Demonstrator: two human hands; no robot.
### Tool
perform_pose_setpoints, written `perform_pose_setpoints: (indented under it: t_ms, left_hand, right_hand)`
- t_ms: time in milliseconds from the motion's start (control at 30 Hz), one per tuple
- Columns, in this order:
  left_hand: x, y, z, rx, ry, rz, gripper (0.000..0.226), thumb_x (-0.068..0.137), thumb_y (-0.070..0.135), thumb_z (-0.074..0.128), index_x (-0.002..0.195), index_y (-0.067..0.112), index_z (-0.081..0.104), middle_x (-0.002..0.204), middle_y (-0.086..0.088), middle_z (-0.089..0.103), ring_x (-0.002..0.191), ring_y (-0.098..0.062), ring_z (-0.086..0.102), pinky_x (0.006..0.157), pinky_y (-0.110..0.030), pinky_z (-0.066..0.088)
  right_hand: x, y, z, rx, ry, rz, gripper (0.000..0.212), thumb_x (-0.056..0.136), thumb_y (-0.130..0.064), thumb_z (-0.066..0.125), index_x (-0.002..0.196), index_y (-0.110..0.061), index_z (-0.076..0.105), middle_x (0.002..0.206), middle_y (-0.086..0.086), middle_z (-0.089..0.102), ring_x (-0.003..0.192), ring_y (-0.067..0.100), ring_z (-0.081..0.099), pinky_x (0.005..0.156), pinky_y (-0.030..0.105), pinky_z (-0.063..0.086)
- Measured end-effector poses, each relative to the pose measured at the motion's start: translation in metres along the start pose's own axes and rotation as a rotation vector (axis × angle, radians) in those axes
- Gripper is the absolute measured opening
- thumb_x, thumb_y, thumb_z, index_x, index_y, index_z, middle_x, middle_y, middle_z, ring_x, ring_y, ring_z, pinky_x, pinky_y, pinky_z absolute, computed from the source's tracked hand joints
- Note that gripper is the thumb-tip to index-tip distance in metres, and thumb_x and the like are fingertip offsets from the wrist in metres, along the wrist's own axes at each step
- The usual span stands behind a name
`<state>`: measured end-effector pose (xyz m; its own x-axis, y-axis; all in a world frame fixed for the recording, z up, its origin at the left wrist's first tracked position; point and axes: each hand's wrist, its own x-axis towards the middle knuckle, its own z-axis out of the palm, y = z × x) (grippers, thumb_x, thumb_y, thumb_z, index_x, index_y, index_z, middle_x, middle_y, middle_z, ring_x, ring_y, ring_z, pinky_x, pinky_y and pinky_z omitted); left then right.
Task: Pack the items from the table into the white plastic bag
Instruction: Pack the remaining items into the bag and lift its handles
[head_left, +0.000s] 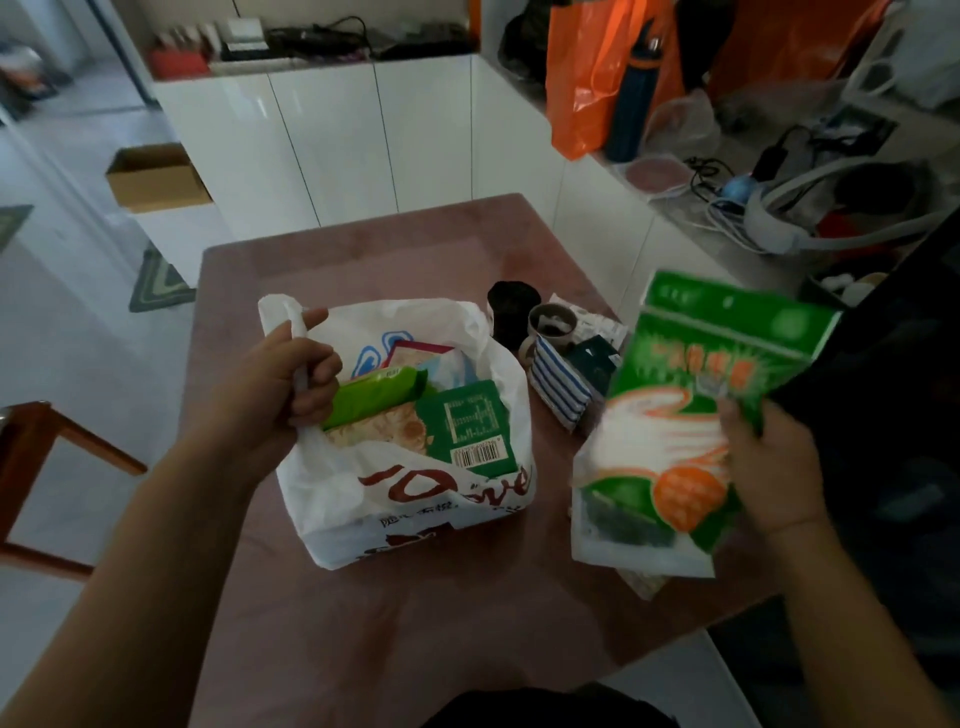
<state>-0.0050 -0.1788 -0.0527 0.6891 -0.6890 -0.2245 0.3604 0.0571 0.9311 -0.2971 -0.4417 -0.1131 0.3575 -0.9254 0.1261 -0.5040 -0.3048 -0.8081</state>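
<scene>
The white plastic bag (415, 504) with red print stands open in the middle of the pink table (363, 613). My left hand (291, 379) grips its left handle and holds the mouth open. Inside lie a light green packet (374, 400), a dark green box with a barcode (475, 426) and other packets. My right hand (769, 467) holds a large green and white glove packet (670, 441) in the air to the right of the bag. On the table behind it lie a blue-striped cloth (558, 387), a dark cup (511, 312), a mug (550, 327) and a dark card (595, 361).
White cabinets (363, 140) stand beyond the table's far edge. A counter at the right carries an orange bag (582, 78), a blue bottle (631, 98), cables and a headset (831, 208). A cardboard box (156, 176) sits at the left, a wooden chair (47, 467) at the near left.
</scene>
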Motion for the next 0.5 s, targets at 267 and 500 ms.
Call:
perform_pose_setpoints:
  t_ms: [267, 500]
  left_hand:
    - [-0.013, 0.024, -0.006, -0.031, 0.019, 0.077, 0.024, 0.087, 0.002, 0.034, 0.100, 0.020, 0.044, 0.052, 0.002, 0.040, 0.033, -0.004, 0.026, 0.031, -0.015, 0.019]
    - [-0.013, 0.025, -0.014, 0.066, 0.025, 0.044, 0.052, 0.085, 0.003, 0.040, 0.132, 0.025, 0.035, 0.055, 0.000, 0.042, 0.037, -0.007, 0.025, 0.036, -0.019, 0.017]
  right_hand:
    - [-0.019, -0.155, 0.119, 0.235, -0.293, -0.710, 0.031, 0.091, -0.026, 0.048, 0.111, -0.010, 0.065, 0.105, 0.010, 0.069, 0.097, 0.020, 0.063, 0.091, 0.036, 0.052]
    - [-0.062, -0.151, 0.231, -0.706, -0.854, -0.956, 0.050, 0.094, -0.040, 0.042, 0.142, -0.028, 0.037, 0.156, 0.003, 0.025, 0.145, 0.027, 0.015, 0.119, 0.049, -0.001]
